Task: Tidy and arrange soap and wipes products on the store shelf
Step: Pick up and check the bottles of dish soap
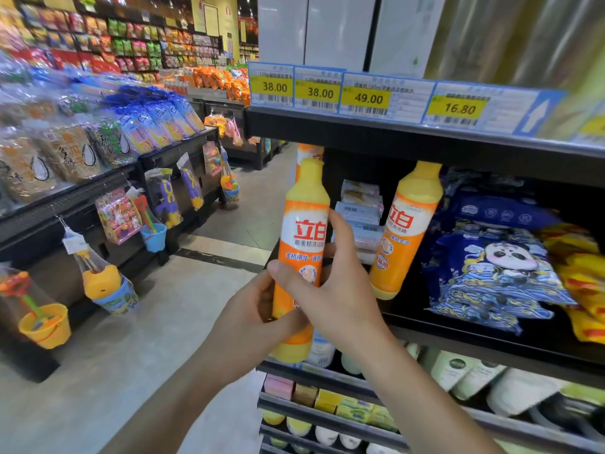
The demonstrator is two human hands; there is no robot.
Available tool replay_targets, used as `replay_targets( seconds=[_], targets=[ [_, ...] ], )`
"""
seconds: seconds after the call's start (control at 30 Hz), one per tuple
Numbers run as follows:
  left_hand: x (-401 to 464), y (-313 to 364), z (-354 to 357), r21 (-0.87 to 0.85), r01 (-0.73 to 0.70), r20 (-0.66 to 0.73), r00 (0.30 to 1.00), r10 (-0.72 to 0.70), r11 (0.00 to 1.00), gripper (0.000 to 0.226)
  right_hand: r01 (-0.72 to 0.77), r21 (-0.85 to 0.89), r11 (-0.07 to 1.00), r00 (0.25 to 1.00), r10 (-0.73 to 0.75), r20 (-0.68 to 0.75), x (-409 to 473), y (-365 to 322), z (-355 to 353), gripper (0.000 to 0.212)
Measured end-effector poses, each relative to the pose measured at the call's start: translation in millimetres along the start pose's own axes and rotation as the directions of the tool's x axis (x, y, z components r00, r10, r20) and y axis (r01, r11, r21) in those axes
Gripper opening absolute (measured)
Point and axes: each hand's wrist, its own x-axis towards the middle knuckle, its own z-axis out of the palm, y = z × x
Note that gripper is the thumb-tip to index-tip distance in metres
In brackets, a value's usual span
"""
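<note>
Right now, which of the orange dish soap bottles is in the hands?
The left bottle, off the shelf's left end: both hands, left hand and right hand, grip it. The other bottle stands untouched on the shelf.

Three orange-and-yellow dish soap bottles are visible: one held bottle (302, 247), one bottle behind it (306, 155) and one leaning bottle (406, 231) on the shelf, beneath four yellow price tags reading 38.00 (274, 87), 38.00 (320, 93), 49.00 (368, 98) and 16.80 (459, 108), and two hands.
</note>
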Motion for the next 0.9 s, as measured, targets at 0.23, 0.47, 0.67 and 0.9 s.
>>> replay_targets(
  seconds=[0.23,0.47,0.67,0.9],
  targets=[
    [-12.0,2.7,5.9,0.079,0.013,-0.008,1.000,-0.013,0.997,0.066,0.002,0.043,0.999,1.000,-0.002,-0.012,-9.1,2.2,-8.0,0.090],
    [-16.6,3.1,8.8,0.069,0.037,0.086,0.995,-0.043,0.997,0.059,0.037,0.046,0.998,0.999,-0.038,0.005,-7.9,8.4,-18.8,0.094],
    [-15.7,4.8,8.2,0.051,0.100,0.151,0.983,-0.106,0.994,0.041,0.129,-0.125,0.984,0.986,-0.141,-0.089,-21.1,4.0,-13.4,0.097],
    [-15.9,3.8,1.0,0.044,0.128,0.186,0.973,-0.134,0.991,0.039,0.189,-0.191,0.963,0.971,-0.212,-0.111,-27.5,4.7,-3.8,0.095]
  ],
)
